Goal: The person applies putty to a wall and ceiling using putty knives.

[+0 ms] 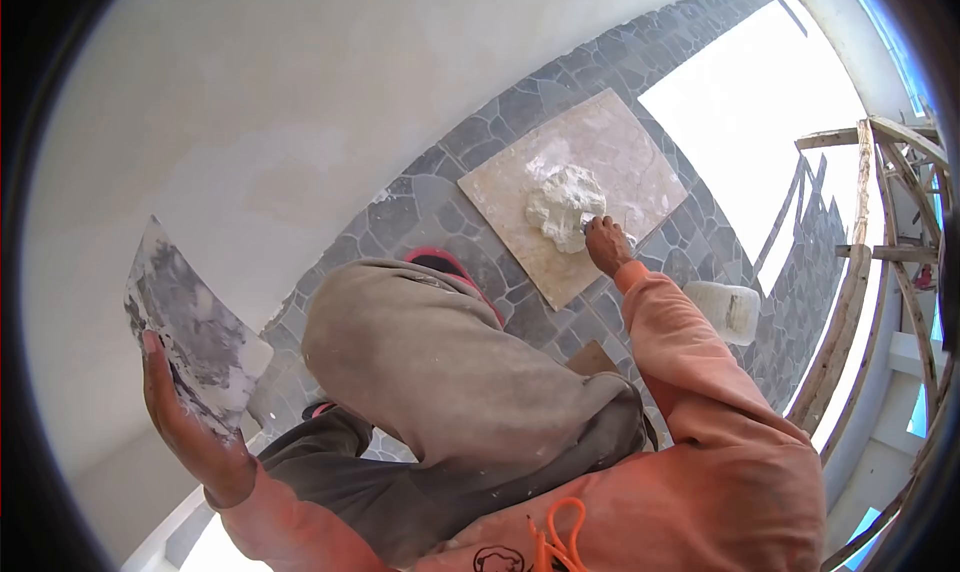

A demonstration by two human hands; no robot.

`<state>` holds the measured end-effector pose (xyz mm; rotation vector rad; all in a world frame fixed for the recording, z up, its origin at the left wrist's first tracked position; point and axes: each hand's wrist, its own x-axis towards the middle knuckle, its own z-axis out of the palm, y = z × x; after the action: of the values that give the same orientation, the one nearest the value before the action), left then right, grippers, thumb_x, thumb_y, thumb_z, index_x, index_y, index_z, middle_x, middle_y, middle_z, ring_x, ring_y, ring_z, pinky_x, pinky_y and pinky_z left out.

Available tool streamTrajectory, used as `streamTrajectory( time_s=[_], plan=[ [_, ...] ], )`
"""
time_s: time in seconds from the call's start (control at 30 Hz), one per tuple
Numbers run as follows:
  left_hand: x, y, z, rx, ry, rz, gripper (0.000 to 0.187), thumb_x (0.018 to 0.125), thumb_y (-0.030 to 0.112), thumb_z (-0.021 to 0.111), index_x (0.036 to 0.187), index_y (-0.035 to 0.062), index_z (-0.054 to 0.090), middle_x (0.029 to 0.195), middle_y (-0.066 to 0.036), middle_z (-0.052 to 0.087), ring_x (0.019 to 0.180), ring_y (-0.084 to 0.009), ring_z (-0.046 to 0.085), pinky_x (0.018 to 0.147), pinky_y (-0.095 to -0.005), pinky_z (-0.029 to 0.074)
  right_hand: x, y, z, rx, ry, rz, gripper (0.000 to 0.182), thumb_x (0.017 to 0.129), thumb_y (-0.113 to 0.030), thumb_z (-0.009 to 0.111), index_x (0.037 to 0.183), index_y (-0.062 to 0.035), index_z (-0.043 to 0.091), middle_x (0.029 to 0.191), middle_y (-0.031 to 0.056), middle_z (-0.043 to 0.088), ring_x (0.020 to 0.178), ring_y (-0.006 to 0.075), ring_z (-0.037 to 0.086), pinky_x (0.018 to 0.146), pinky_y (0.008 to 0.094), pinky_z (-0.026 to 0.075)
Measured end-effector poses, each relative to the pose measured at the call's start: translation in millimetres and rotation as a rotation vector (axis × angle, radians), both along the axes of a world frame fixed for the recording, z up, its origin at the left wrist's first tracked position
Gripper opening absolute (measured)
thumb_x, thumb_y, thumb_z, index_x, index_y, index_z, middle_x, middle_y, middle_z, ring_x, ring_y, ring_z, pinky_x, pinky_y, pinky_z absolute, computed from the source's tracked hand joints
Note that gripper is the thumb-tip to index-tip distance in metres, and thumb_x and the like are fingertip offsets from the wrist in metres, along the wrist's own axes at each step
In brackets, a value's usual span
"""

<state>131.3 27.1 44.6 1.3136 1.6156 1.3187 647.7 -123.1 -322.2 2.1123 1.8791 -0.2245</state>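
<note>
At the left, my left hand (185, 417) holds a thin, flat plaster-smeared plate (205, 317) tilted up near the wall. Its thumb lies along the near edge and the other fingers are hidden behind. A mound of wet white plaster (563, 202) sits on a square, stained board (625, 157) on the floor. My right hand (608, 245) reaches down to the right side of this mound with its fingers curled. A small greyish bit shows by the fingertips, but what the hand grips is mostly hidden.
A pale wall (270, 112) rises along the left. Grey stone paving (440, 197) surrounds the board. A translucent plastic container (725, 310) stands right of my forearm, and a small brown piece (592, 359) lies by my knee. Wooden poles (850, 302) stand at the right.
</note>
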Motion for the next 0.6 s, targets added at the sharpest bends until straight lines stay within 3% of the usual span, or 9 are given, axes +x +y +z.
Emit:
streamTrajectory(
  time_s=[0.07, 0.17, 0.27, 0.37, 0.5, 0.6],
  plan=[
    [-2.1, 0.2, 1.0, -0.007, 0.032, 0.001, 0.049, 0.101, 0.027, 0.050, 0.141, -0.0017, 0.046, 0.141, -0.010, 0.049, 0.128, -0.0223, 0.050, 0.107, -0.0362, 0.040, -3.2, -7.2, -22.6, -0.120, 0.058, 0.046, 0.020, 0.085, -0.009, 0.055, 0.094, 0.0037, 0.068, 0.102, 0.0160, 0.063, 0.100, 0.0324, 0.059, 0.082, 0.0422, 0.050],
    [-2.1, 4.2, -1.3, -0.033, -0.041, 0.030, 0.049, 0.101, 0.028, 0.050, 0.141, -0.0015, 0.047, 0.141, -0.010, 0.049, 0.128, -0.0222, 0.050, 0.107, -0.0362, 0.040, -9.7, 4.5, 24.2, -0.145, 0.118, 0.037, 0.020, 0.085, -0.009, 0.055, 0.093, 0.0033, 0.069, 0.103, 0.0169, 0.062, 0.100, 0.0317, 0.058, 0.084, 0.0423, 0.050],
    [-8.3, 2.1, -2.3, -0.028, -0.053, 0.034, 0.049, 0.101, 0.028, 0.051, 0.140, -0.0015, 0.047, 0.141, -0.010, 0.049, 0.128, -0.0220, 0.050, 0.107, -0.0362, 0.040, -20.0, 10.0, 25.5, 0.136, 0.032, 0.019, 0.018, 0.085, -0.009, 0.055, 0.087, 0.0019, 0.070, 0.103, 0.0163, 0.062, 0.100, 0.0306, 0.058, 0.085, 0.0416, 0.049],
    [-3.8, 4.9, -4.2, -0.025, -0.128, 0.028, 0.050, 0.101, 0.028, 0.051, 0.140, -0.0017, 0.047, 0.141, -0.010, 0.049, 0.128, -0.0220, 0.050, 0.107, -0.0362, 0.041, -19.9, -6.4, -30.0, 0.028, 0.093, 0.142, 0.017, 0.084, -0.009, 0.055, 0.085, 0.0006, 0.069, 0.102, 0.0148, 0.062, 0.099, 0.0303, 0.058, 0.084, 0.0411, 0.048],
    [-0.4, 5.3, -3.9, -0.040, -0.021, 0.092, 0.050, 0.101, 0.028, 0.051, 0.140, -0.0019, 0.047, 0.141, -0.010, 0.049, 0.128, -0.0224, 0.050, 0.107, -0.0364, 0.040, -9.9, 14.5, 20.4, -0.071, 0.137, 0.181, 0.017, 0.084, -0.010, 0.056, 0.090, 0.0008, 0.067, 0.100, 0.0144, 0.062, 0.099, 0.0312, 0.058, 0.083, 0.0415, 0.048],
    [2.7, 4.8, -0.8, -0.048, -0.031, 0.095, 0.050, 0.101, 0.028, 0.051, 0.140, -0.0020, 0.047, 0.142, -0.011, 0.048, 0.129, -0.0227, 0.049, 0.107, -0.0365, 0.040, -6.6, 9.0, -0.5, 0.064, 0.086, 0.119, 0.017, 0.085, -0.010, 0.054, 0.091, -0.0002, 0.067, 0.101, 0.0145, 0.062, 0.098, 0.0306, 0.058, 0.084, 0.0425, 0.049]
  ],
)
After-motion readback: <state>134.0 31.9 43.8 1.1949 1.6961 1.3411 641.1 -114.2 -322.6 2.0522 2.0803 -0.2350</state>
